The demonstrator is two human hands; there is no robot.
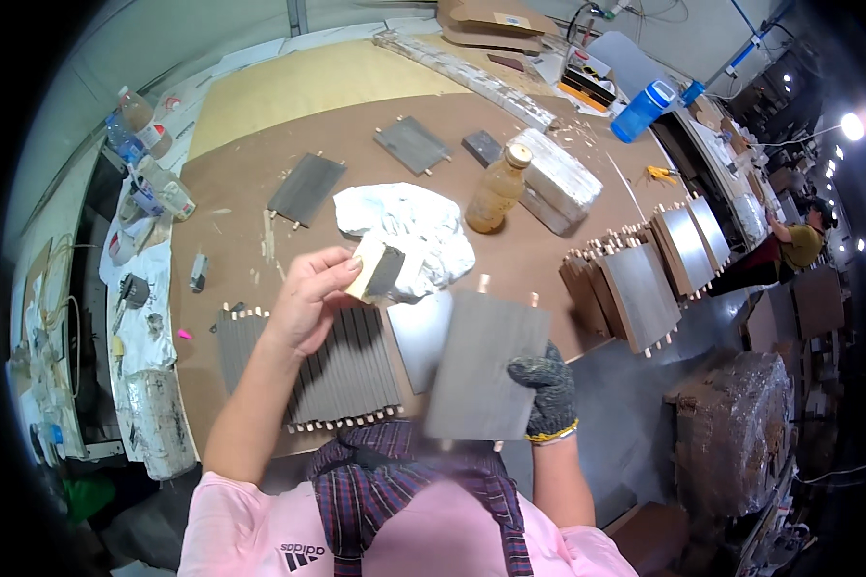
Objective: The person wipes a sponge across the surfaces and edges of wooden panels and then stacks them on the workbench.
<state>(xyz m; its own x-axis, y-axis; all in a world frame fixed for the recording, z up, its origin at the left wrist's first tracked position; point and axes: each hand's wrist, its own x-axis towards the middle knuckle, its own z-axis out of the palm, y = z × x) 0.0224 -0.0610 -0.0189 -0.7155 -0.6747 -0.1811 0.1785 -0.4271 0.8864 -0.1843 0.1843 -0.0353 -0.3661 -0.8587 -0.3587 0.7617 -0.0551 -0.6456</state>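
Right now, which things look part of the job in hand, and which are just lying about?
Likely in use: gray panel (right hand), dark-faced pad (left hand), row of dowelled panels.
Apparently lying about: blue bottle, yellow tool, small pink piece.

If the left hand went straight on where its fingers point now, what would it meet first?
Probably the white cloth, which lies just beyond the pad in the left hand, though its height above the cloth is unclear.
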